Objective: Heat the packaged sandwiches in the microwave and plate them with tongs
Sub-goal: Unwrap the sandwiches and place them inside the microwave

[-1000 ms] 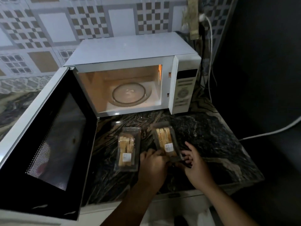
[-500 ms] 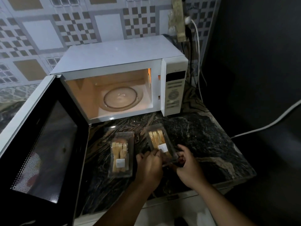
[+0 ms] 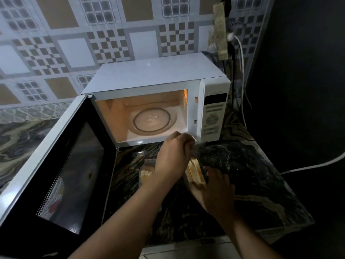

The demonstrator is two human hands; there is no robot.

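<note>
Head view: white microwave (image 3: 160, 77) sits at the back of the dark marbled tabletop (image 3: 257, 184), against a patterned tile wall (image 3: 74, 43). Its door (image 3: 61, 165) is swung fully open to the left, cavity lit orange, glass turntable (image 3: 152, 120) inside with nothing on it. Control panel (image 3: 212, 116) on the right side of the front. White cable (image 3: 240, 58) runs down from a wall socket behind the right rear corner; a second white cable (image 3: 313, 166) crosses the dark area to the right

Both sandwich packs are on the tabletop in front of the microwave, none inside. Left sandwich pack (image 3: 147, 171) lies flat, mostly hidden behind the left forearm, only its left edge and some bread showing. Right sandwich pack (image 3: 196, 173) is just beside it, between the two hands, bread slices exposed and visible edge-on

Left hand (image 3: 172, 156) is raised over the packs near the cavity's front lip, fingers curled and pinching a blurred clear piece, looks like the right pack's lid or film (image 3: 196, 142); motion blur, so exact grip is hard to read. Right hand (image 3: 217, 189) grips the near end of the right sandwich pack, fingers wrapped around it, holding it against the tabletop

Everything right of the tabletop is dark, no detail readable
</note>
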